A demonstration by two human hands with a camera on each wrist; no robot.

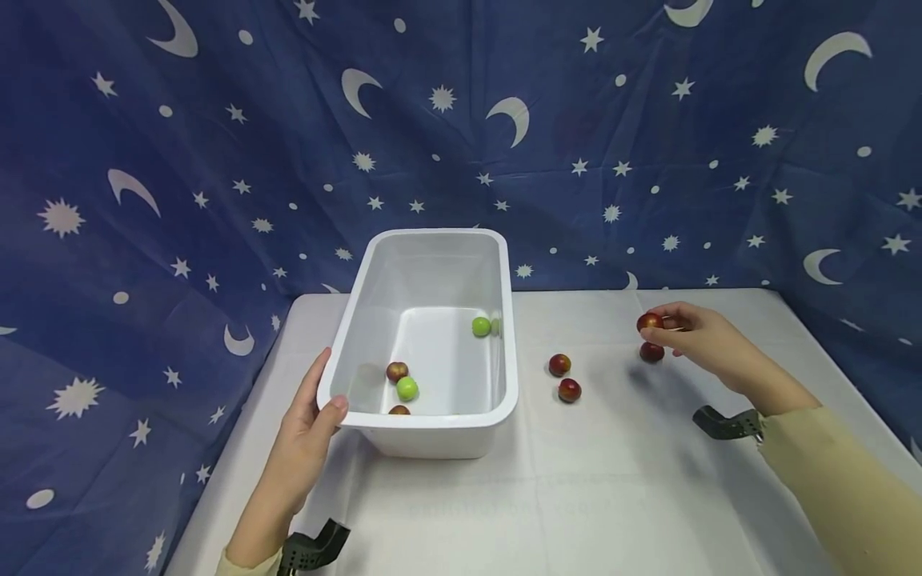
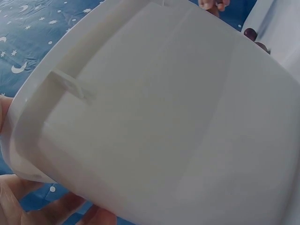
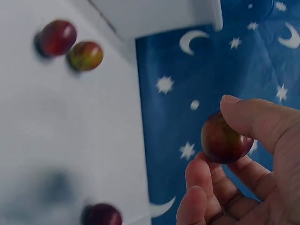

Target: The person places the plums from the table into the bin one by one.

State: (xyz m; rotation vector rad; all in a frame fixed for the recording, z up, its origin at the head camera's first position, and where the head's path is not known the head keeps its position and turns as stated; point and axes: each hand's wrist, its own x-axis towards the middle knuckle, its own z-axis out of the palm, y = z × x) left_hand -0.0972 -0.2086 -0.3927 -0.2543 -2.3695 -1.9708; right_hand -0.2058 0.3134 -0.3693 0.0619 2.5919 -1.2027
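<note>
My right hand (image 1: 700, 338) holds a red plum (image 1: 650, 322) above the table's right side, pinched between thumb and fingertips. The right wrist view shows this plum (image 3: 224, 140) reddish with a greenish patch. Just under it in the head view, another red plum (image 1: 651, 353) lies on the cloth. My left hand (image 1: 304, 440) grips the near left corner of a white plastic bin (image 1: 432, 421), thumb over the rim and fingers along the outside. Inside the bin are two green fruits (image 1: 406, 390) and two reddish plums (image 1: 397, 371), one partly hidden by the near wall.
Two more red plums (image 1: 569, 390) lie close together on the white tablecloth (image 1: 598, 496), right of the bin. A blue curtain (image 1: 446, 144) with moons and stars hangs behind the table and along its left side.
</note>
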